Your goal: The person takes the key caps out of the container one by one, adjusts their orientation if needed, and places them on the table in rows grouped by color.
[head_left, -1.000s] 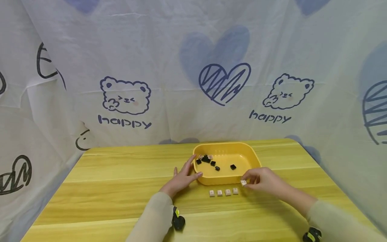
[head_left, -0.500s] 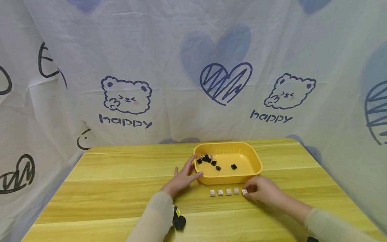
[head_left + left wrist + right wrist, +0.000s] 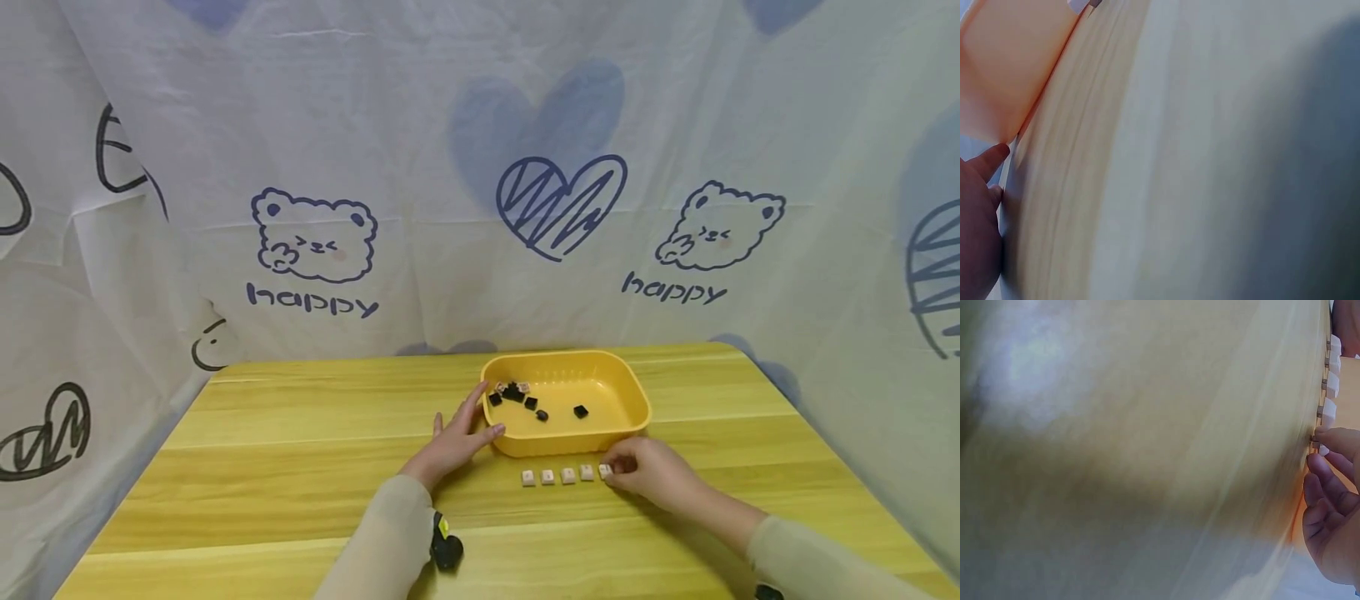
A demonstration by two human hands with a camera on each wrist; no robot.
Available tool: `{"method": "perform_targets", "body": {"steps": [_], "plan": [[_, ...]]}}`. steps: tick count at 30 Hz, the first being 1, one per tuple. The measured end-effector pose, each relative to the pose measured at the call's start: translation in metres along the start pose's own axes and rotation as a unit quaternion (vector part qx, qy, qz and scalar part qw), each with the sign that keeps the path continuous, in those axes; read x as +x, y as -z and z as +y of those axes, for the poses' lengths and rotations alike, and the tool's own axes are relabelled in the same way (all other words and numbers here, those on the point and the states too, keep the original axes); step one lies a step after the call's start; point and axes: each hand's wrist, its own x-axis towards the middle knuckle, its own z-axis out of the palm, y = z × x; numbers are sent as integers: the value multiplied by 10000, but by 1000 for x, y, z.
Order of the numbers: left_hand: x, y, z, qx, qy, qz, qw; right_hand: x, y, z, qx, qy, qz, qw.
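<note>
A yellow tray (image 3: 570, 445) holds several black keycaps (image 3: 579, 412) and a couple of white ones. In front of it a row of white keycaps (image 3: 558, 476) lies on the wooden table (image 3: 300, 467). My right hand (image 3: 611, 468) rests on the table at the row's right end and pinches the end keycap (image 3: 604, 471). In the right wrist view its fingertips (image 3: 1329, 449) touch that keycap beside the row (image 3: 1330, 381). My left hand (image 3: 468, 417) lies flat and open against the tray's left wall; its thumb (image 3: 985, 164) shows by the tray wall (image 3: 1004, 62).
A printed white cloth (image 3: 480, 183) hangs behind and on both sides of the table. Black wrist-camera mounts (image 3: 446, 550) sit on my forearms. Bare wood stretches left of the tray and along the front edge.
My right hand came down from the tray's front rim with a white keycap and set it on the table at the right end of the row. The left hand stayed put.
</note>
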Motion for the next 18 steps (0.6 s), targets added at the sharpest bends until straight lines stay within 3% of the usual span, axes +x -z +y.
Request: {"method": "perform_targets", "body": {"steps": [8, 18], "plan": [[-2, -1, 2, -72, 67, 24, 9999, -1, 1, -1, -28, -40, -55, 10000], [0, -2, 2, -72, -114, 159, 9998, -1, 2, -2, -35, -17, -82, 10000]]}}
